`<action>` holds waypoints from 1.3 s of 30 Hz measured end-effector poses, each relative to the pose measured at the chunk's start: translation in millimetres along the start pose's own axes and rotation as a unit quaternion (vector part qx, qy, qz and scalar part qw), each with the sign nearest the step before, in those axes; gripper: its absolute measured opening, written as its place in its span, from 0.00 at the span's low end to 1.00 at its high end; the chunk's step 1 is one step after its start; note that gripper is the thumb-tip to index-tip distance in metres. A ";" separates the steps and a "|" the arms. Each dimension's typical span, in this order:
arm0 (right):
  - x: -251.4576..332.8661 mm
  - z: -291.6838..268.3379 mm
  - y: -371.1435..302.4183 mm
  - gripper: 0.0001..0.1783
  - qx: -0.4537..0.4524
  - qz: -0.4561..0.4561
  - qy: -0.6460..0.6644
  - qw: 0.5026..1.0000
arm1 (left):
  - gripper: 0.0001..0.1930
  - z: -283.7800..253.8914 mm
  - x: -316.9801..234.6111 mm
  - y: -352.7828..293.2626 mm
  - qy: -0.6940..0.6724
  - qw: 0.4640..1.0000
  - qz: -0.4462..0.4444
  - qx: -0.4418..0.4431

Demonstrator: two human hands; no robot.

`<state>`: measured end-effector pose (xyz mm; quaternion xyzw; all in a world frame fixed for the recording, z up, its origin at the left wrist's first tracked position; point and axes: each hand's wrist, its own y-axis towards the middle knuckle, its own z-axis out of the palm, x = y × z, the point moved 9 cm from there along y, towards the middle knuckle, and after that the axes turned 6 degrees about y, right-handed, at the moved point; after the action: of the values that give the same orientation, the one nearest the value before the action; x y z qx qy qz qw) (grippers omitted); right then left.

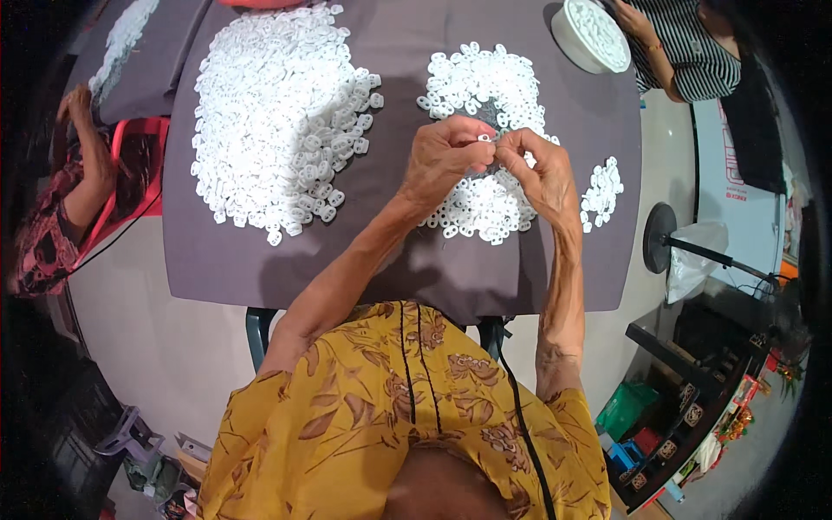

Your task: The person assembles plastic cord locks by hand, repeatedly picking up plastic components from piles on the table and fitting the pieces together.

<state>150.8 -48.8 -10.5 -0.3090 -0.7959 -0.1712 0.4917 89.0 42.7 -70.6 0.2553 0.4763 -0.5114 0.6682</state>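
My left hand pinches a small white plastic piece with a hole between thumb and fingertips. Right beside it, my right hand has its thumb and fingers pressed together, the tips meeting the left ones; whatever they grip is too small to make out. Both hands are raised over a spread of similar white pieces, and more of them lie just beyond. Between these two parts shows a patch of fine dark grey bits, partly covered by my fingers.
A large heap of white pieces covers the table's left side; a small pile lies at the right edge. A white tub stands at the far right beside a person in stripes. Another person's arm is at left, by a red chair.
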 end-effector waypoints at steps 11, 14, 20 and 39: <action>14.2 -12.5 -4.8 0.06 -0.060 -0.029 -0.042 0.997 | 0.11 7.9 -3.9 6.2 -0.034 0.999 -0.035 0.002; 30.2 -6.6 -6.1 0.05 -0.059 -0.152 -0.177 0.970 | 0.12 7.2 -0.6 5.7 -0.036 0.998 -0.047 0.011; 21.2 -15.8 -4.8 0.07 -0.097 -0.061 -0.035 0.993 | 0.10 4.5 -5.1 8.3 -0.040 0.998 -0.044 -0.002; 4.3 -10.7 -9.7 0.06 -0.140 -0.015 0.039 0.989 | 0.08 6.7 -8.5 8.2 -0.062 0.997 -0.038 0.014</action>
<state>150.3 -60.9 -1.4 -0.3559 -0.7489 -0.2999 0.4717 98.9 43.7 -61.4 0.2147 0.4362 -0.5578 0.6727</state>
